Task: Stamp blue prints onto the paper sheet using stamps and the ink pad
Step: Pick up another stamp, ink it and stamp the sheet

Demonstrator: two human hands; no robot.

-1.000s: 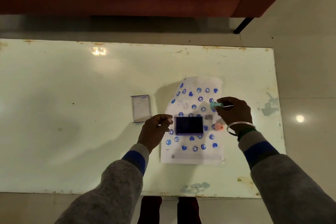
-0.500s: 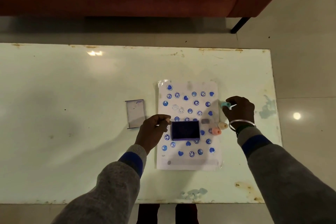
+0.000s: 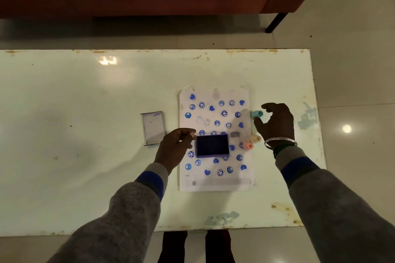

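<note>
Since the teal stamp (image 3: 257,114) sits just left of the right hand (image 3: 277,123), fingers spread and empty, that one's closest; left hand (image 3: 176,148) curls by the ink pad (image 3: 212,145), grip unclear.

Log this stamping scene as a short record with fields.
surface: table
paper sheet: flat, covered in blue prints
ink pad: open, on the paper
lid: on the table, left of the paper
teal stamp: on the table, just off the paper's right edge
cream stamp, pink stamp: lying at that edge
grey stamp: beside the pad
left hand: fingers curled at the pad's left edge, grip unclear
right hand: fingers spread beside the teal stamp, not holding it
</note>
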